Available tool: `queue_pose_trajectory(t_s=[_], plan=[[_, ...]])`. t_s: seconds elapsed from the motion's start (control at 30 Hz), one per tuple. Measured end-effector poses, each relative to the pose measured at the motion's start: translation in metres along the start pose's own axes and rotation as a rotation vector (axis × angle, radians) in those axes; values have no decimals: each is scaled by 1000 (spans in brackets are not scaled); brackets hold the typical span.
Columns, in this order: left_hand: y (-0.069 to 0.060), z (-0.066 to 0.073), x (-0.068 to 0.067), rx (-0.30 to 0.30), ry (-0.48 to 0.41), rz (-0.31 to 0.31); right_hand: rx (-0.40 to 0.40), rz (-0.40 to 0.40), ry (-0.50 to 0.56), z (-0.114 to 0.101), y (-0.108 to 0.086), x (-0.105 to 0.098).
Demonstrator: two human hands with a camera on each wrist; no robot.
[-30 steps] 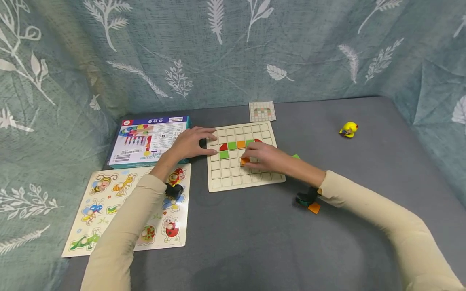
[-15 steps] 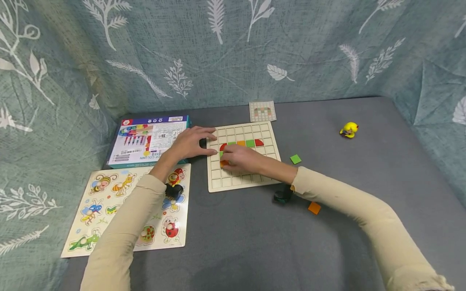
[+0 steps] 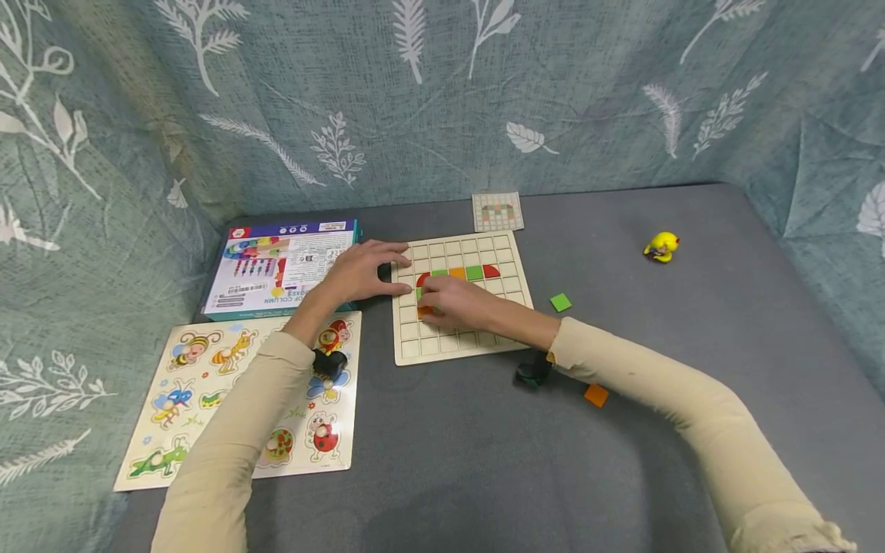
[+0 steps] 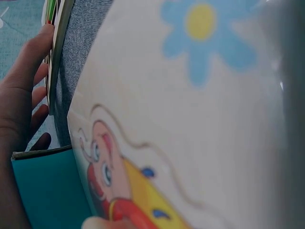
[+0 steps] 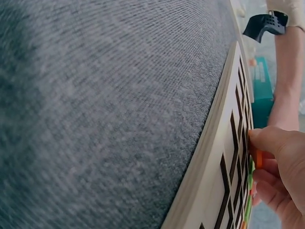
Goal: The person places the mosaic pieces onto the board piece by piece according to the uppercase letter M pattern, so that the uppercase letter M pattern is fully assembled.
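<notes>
1. Pinches orange tile [image 5: 259, 160] with right hand [image 3: 452, 302], now at grid board's [image 3: 442, 343] left part, shifted from its middle.
2. Apparently extends tile pattern [image 3: 474, 273] downward.
3. Rests left hand [image 3: 366, 270], loosely spread, at grid board's left edge.

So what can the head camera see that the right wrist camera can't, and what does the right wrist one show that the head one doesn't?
Only the head view shows the yellow toy, the little pattern card and the loose green tile beside the board.

Only the right wrist view shows, up close and from the side, the layered edge of the grid board.

Both show that board, the right hand, part of the orange tile it pinches, and the left forearm.
</notes>
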State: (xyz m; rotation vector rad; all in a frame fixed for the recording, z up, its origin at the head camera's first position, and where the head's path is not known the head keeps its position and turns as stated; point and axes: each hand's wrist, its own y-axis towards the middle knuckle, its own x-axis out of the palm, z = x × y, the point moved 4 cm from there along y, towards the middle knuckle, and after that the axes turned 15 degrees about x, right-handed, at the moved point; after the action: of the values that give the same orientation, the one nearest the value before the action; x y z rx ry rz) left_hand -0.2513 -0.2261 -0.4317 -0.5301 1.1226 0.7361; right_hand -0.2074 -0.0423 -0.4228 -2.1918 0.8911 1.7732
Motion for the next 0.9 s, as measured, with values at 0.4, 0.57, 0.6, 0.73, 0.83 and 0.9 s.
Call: queue_pose_trajectory(t_s=[0.4,0.57,0.6,0.73,0.83,0.9], plan=[[1,1,-1,12,1,5,-1,1,-31,-2,0,1],[1,1,0,11,-2,4,1,-4,-26,-1,0,2],[1,1,0,11,-3,4,1,-7,-26,-1,0,2],[1,0,1,12,-2,4,3,-21,-20,-2,0,1],[1,-1,1,12,5,4,9,-38,-19,-2,1,1],[2,-2,2,12,8,5,13,-50,-20,-2,1,1]])
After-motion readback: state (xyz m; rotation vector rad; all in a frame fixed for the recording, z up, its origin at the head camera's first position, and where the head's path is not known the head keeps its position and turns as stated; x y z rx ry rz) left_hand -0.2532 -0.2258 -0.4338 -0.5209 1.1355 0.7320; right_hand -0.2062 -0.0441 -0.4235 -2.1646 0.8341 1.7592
